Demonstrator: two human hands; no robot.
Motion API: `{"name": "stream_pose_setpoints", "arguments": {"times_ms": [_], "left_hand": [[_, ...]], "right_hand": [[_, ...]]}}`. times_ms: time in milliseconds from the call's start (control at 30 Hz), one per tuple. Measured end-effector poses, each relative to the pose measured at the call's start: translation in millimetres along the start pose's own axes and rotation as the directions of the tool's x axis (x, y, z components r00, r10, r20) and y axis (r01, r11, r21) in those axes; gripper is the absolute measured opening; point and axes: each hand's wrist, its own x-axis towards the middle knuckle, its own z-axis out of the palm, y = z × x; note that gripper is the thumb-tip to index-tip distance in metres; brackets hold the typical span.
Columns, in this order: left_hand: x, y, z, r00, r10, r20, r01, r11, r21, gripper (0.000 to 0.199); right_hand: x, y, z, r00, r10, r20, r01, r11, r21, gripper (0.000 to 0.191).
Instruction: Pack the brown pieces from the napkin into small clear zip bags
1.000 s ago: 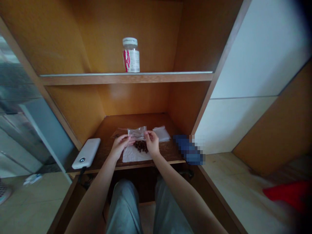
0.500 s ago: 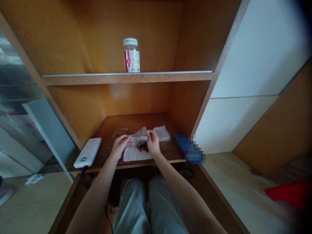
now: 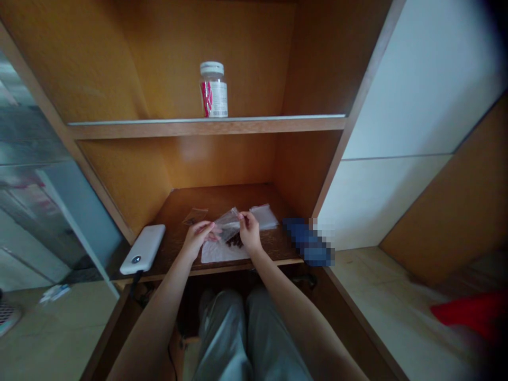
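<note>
The left hand [image 3: 197, 238] and right hand [image 3: 249, 233] each grip narrowly, pinching opposite edges of a clear plastic bag [image 3: 227, 223]. The bag is held just above dark brown pieces [image 3: 235, 242] lying on a white paper sheet [image 3: 221, 253] at the near edge of the wooden shelf [image 3: 222, 203].

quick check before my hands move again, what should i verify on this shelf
left hand and right hand both on the clear plastic bag: ok
bag mouth open: cannot tell, the plastic is too creased and blurred
dark pieces lying on the white paper: ok
any dark pieces inside the bag: cannot tell
power bank off the paper, lying to its left: ok
white lid on the jar on the upper shelf: ok
</note>
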Motion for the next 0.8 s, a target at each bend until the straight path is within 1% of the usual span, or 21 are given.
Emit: {"name": "stream_pose_setpoints", "arguments": {"times_ms": [167,200,267,367,433,500,567,633,700,800], "left_hand": [[1.9,-2.9,-2.6,0.999,0.013,-0.038,-0.014,1.0,-0.014,0.029],[2.2,-3.3,-2.8,1.0,0.012,-0.026,-0.013,1.0,-0.024,0.028],[1.8,-3.1,-2.6,0.999,-0.007,0.031,0.008,1.0,-0.018,0.028],[-0.5,-1.2,-0.9,0.991,-0.046,0.124,0.039,0.998,0.059,0.031],[-2.0,0.3,-0.1,0.99,-0.041,0.132,0.031,0.996,0.082,0.032],[-2.9,1.7,0.1,0.993,-0.027,0.111,0.021,0.998,0.061,0.032],[-3.0,2.7,0.0,0.996,-0.021,0.091,0.018,0.999,0.034,0.032],[-2.5,3.1,0.2,0.996,-0.025,0.091,0.023,0.999,0.023,0.032],[-1.6,3.2,0.9,0.994,-0.033,0.101,0.032,0.999,0.011,0.033],[-0.2,2.9,2.1,0.996,-0.023,0.085,0.025,1.0,-0.018,0.031]], "right_hand": [[0.7,4.4,2.2,1.0,-0.005,-0.012,0.005,1.0,0.023,0.023],[0.9,5.4,2.6,1.0,-0.003,-0.007,0.004,0.999,0.034,0.022],[1.0,6.5,3.0,1.0,-0.006,0.016,0.005,0.998,0.06,0.021],[0.6,5.5,3.3,0.999,-0.001,0.04,-0.004,0.991,0.132,0.02],[0.1,3.6,4.1,0.998,0.053,0.027,-0.058,0.974,0.221,0.024],[-0.4,2.1,5.7,0.99,0.138,0.032,-0.141,0.941,0.307,0.031],[-0.8,1.8,7.7,0.976,0.201,0.082,-0.217,0.909,0.357,0.032],[-1.4,2.6,9.3,0.965,0.212,0.154,-0.255,0.893,0.369,0.025],[-2.1,3.7,9.6,0.959,0.192,0.21,-0.259,0.894,0.365,0.016],[-3.8,3.6,7.8,0.955,0.159,0.251,-0.241,0.908,0.343,0.01]]}}
